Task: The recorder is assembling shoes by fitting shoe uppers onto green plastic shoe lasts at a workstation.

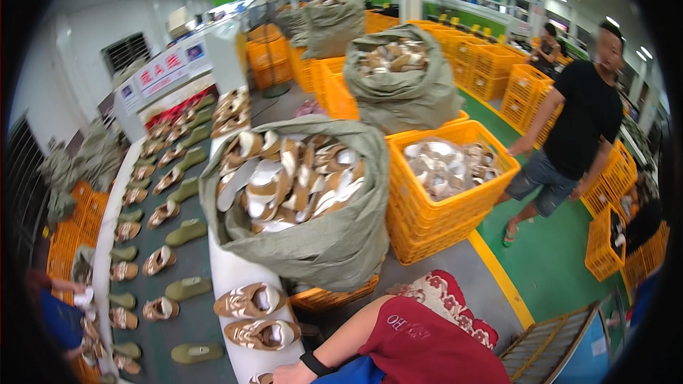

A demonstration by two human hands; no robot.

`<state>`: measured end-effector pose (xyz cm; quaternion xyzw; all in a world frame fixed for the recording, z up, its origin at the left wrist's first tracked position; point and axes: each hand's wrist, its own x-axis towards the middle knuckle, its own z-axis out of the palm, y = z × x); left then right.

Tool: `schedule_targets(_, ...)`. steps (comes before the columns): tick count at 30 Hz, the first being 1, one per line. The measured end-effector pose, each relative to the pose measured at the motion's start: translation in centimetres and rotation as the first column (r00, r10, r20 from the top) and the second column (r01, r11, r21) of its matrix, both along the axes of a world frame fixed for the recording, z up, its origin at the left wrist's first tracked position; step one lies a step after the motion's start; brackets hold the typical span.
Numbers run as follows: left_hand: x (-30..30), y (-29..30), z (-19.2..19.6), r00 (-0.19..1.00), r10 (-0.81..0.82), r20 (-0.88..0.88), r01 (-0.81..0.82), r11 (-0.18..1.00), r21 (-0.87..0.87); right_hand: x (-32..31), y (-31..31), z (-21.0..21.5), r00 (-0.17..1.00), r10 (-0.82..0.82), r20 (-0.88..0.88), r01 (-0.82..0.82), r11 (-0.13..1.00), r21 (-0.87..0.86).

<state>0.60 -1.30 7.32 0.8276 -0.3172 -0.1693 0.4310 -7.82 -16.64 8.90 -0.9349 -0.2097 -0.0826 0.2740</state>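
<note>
My right hand point(289, 374) is at the lower edge, on the white ledge point(245, 361) beside the conveyor. A black band circles its wrist, and my maroon sleeve point(434, 341) fills the lower middle. The picture cuts off its fingers, so their grip does not show. Close to it lies a brown-and-white shoe point(261, 378), mostly out of frame. Just beyond, a pair of brown-and-white sneakers point(250, 300) lies side by side. Farther along the ledge stands a big grey-green sack point(299, 256) heaped with similar shoes. My left hand is out of view.
Rows of sneakers and green shoe lasts point(187, 232) cover the dark conveyor belt point(153, 348). Yellow crates point(445, 217) and another shoe-filled sack point(405, 96) stand beyond. A person in black point(587, 117) stands on the right; a person in blue point(60, 316) works across the belt.
</note>
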Motion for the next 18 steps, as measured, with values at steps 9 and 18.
schedule_targets(9, 1.7, 5.9, 1.7, 0.784, 0.438, 0.44, -0.508, 0.86, 0.051, 4.9, -5.9, 6.4, 0.968, -0.25, -0.018, 0.25, 0.968, 0.027)
schedule_targets(18, -2.8, 18.1, -3.0, 0.498, 0.725, 0.476, -0.863, 0.466, 0.193, 17.9, -3.7, 8.1, 0.999, 0.012, -0.036, -0.001, 0.963, 0.271)
